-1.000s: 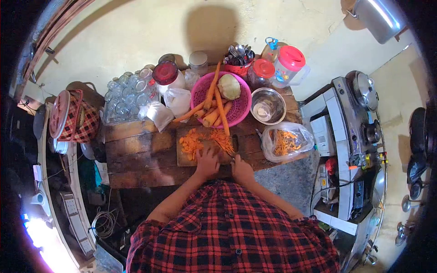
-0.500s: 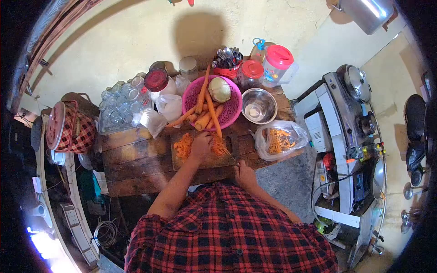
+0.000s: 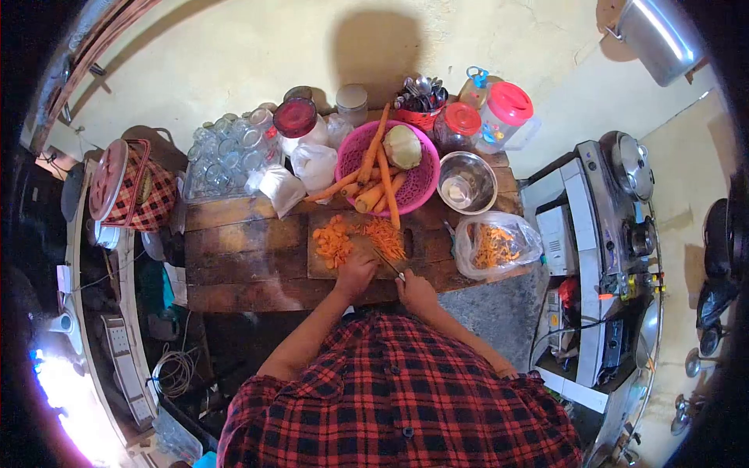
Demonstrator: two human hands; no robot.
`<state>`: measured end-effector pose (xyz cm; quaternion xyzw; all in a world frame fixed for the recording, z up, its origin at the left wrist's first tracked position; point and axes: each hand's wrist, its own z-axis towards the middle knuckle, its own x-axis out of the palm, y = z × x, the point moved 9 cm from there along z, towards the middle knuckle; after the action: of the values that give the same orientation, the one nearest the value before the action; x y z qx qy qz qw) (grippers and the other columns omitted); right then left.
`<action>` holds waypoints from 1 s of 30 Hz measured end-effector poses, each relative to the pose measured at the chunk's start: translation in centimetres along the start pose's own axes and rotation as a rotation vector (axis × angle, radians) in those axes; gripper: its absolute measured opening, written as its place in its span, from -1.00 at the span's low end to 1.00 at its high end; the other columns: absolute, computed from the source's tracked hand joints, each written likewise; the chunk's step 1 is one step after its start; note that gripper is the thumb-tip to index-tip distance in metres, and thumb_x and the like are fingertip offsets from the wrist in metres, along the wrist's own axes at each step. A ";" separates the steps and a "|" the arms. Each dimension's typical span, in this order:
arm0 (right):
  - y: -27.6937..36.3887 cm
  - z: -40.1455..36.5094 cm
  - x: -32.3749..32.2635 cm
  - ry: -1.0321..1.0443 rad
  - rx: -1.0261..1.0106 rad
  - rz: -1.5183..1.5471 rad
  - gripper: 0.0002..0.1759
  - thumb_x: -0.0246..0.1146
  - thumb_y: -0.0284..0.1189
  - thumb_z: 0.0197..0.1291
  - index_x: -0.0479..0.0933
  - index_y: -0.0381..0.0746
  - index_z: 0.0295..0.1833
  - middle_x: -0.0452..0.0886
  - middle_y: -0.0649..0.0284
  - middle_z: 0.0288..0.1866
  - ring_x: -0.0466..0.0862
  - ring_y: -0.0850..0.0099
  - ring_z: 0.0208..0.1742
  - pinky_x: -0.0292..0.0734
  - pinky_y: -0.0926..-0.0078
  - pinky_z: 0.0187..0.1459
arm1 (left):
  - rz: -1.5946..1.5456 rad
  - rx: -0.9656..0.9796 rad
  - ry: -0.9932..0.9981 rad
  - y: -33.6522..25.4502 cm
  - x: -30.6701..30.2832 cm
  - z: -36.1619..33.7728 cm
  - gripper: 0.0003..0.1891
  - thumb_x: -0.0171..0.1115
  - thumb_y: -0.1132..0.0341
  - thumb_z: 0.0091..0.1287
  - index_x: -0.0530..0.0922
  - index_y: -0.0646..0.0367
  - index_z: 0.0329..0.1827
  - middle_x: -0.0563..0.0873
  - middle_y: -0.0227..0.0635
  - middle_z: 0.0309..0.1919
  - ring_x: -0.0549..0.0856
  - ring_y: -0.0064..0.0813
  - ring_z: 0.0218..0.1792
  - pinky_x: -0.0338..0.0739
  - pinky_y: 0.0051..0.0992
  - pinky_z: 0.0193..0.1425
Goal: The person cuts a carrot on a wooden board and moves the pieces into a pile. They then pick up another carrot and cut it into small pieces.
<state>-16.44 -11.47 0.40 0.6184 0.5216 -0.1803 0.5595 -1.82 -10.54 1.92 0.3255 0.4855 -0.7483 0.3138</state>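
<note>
My right hand (image 3: 417,293) is wrapped round the handle of a knife (image 3: 388,261), whose blade points up and left over the wooden cutting board (image 3: 321,269). At the lower part of the board, my left hand (image 3: 357,273) rests beside the blade with its fingers bunched. Whatever lies under those fingers is hidden. Sliced carrot (image 3: 332,241) is heaped on the board's left side, and thin carrot strips (image 3: 384,235) lie to the right. Behind the board, a pink basket (image 3: 428,187) holds several whole carrots (image 3: 369,162) and a pale round vegetable (image 3: 402,147).
Right of the board, a plastic bag (image 3: 511,269) contains carrot strips, with a steel bowl (image 3: 484,199) behind it. Glass jars (image 3: 226,160) crowd a tray at the left. White bags (image 3: 314,165) stand near the basket. A stove (image 3: 601,210) is at the right.
My left hand has drawn back from the carrot strips towards the board's near edge. The knife blade now lies across the board, close to that hand. The whole view has shifted slightly.
</note>
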 end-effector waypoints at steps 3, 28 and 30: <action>0.7 0.1 0.2 0.002 -0.017 0.013 -0.65 0.02 -0.20 0.28 0.36 -0.33 -0.15 0.57 -0.19 -0.45 0.59 -0.17 -0.36 0.47 -0.09 -0.32 | -0.028 0.019 0.023 -0.7 0.4 -0.3 -0.80 0.23 0.41 0.08 0.61 0.24 -0.22 0.63 -0.24 -0.19 0.57 -0.22 -0.06 0.50 -0.34 0.03; 0.7 0.9 2.1 0.107 0.087 -0.046 -0.67 0.01 -0.24 0.28 0.37 -0.35 -0.16 0.59 -0.20 -0.38 0.62 -0.12 -0.30 0.50 -0.05 -0.26 | 0.068 0.022 0.057 -2.0 -0.6 -0.9 -0.64 0.21 0.44 0.00 0.58 0.32 -0.09 0.61 -0.22 -0.10 0.53 -0.23 -0.02 0.53 -0.36 0.01; 1.4 1.8 2.2 0.084 0.051 -0.072 -0.67 0.01 -0.24 0.28 0.35 -0.34 -0.14 0.59 -0.18 -0.40 0.62 -0.10 -0.31 0.50 -0.06 -0.27 | 0.085 0.021 0.095 -2.1 -0.4 -1.1 -0.64 0.21 0.44 -0.01 0.58 0.31 -0.09 0.60 -0.22 -0.09 0.53 -0.23 -0.01 0.53 -0.36 0.02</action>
<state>-13.78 -11.86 -1.25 0.6204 0.5615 -0.1875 0.5144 -3.05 -8.75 3.00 0.3844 0.4777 -0.7229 0.3186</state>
